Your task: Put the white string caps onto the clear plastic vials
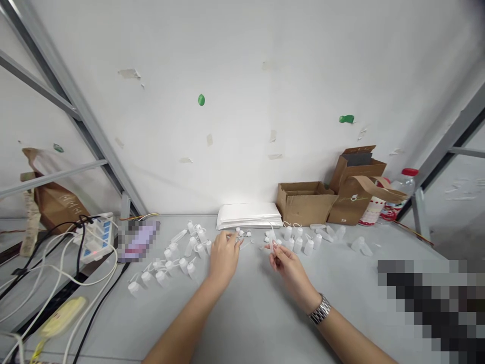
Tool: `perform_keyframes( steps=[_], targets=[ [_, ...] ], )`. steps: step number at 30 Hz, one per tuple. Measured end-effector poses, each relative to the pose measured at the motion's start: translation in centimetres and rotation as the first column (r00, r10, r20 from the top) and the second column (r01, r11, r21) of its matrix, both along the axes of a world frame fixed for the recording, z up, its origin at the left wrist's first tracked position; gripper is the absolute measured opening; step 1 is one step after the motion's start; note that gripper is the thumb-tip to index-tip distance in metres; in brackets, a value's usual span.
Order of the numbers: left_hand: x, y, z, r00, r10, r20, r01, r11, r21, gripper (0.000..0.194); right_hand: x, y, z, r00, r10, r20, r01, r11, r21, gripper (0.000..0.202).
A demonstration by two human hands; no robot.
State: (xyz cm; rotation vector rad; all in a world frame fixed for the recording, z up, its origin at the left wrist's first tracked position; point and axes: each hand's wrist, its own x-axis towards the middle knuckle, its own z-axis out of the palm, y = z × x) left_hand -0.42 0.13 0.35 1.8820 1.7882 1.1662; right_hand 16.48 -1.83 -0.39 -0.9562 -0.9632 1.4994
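My right hand [286, 264] is closed in a pinch on a small translucent white plastic bottle [272, 235], held upright above the table. Its fingers partly cover the bottle's lower part. My left hand [223, 257] reaches down beside some small white caps [248, 234] with thin straps; its thumb and index finger look apart, with nothing plainly between them. Several capped white bottles [161, 277] stand in loose rows left of my left hand. More small bottles [298, 245] stand just right of my right hand. Loose translucent pieces [361, 245] lie farther right.
A stack of white sheets [248, 216] and an open cardboard box [305, 202] stand against the wall. Right of them are a brown paper bag [350, 199] and a red-capped bottle [402, 194]. On the left lie a power strip [99, 240], cables and a yellow object [62, 316].
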Motion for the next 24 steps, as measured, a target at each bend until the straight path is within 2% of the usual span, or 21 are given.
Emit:
perform_keyframes(
  steps=[2, 4, 7, 10, 16, 19, 21, 23, 24],
  targets=[
    [-0.3, 0.1, -0.5, 0.95, 0.09, -0.299, -0.098, 0.995, -0.013, 0.031, 0.1, 0.1, -0.2, 0.999, -0.025, 0.036, 0.025, 1.0, 0.009, 0.038],
    [-0.5, 0.2, -1.0, 0.875, 0.081, -0.478, -0.132, 0.988, -0.075, 0.032, 0.0, 0.1, -0.3, 0.998, -0.023, 0.056, 0.022, 1.0, 0.01, 0.04],
    [-0.7, 0.6, -1.6, 0.798, 0.035, -0.602, -0.146, 0.98, -0.135, 0.025, -0.1, 0.0, -0.3, 0.998, -0.011, 0.065, 0.011, 1.0, 0.004, 0.04],
    [-0.9, 1.0, -2.0, 0.782, 0.014, -0.623, -0.139, 0.978, -0.153, 0.022, -0.1, 0.0, -0.3, 0.998, -0.008, 0.066, 0.009, 1.0, -0.015, 0.039],
    [-0.9, 1.1, -2.1, 0.809, 0.031, -0.586, -0.136, 0.982, -0.135, 0.02, -0.2, -0.1, -0.4, 0.998, 0.012, 0.057, -0.01, 0.999, -0.041, 0.04],
    [-1.0, 1.1, -2.0, 0.86, 0.05, -0.508, -0.136, 0.982, -0.133, 0.021, -0.3, -0.2, -0.4, 0.997, 0.021, 0.07, -0.019, 0.999, -0.033, 0.04],
    [-1.0, 1.3, -1.9, 0.935, 0.072, -0.347, -0.109, 0.99, -0.089, 0.025, -0.3, -0.3, -0.3, 0.997, 0.021, 0.075, -0.019, 0.999, -0.032, 0.041],
    [-1.1, 1.5, -1.5, 0.995, 0.059, -0.076, -0.061, 0.998, -0.028, 0.027, -0.2, -0.3, -0.3, 0.997, 0.034, 0.072, -0.032, 0.999, -0.035, 0.04],
    [-1.1, 1.5, -1.3, 0.995, 0.029, 0.091, -0.027, 0.999, -0.021, 0.024, -0.2, -0.3, -0.3, 0.996, 0.044, 0.072, -0.042, 0.999, -0.033, 0.039]
  ],
)
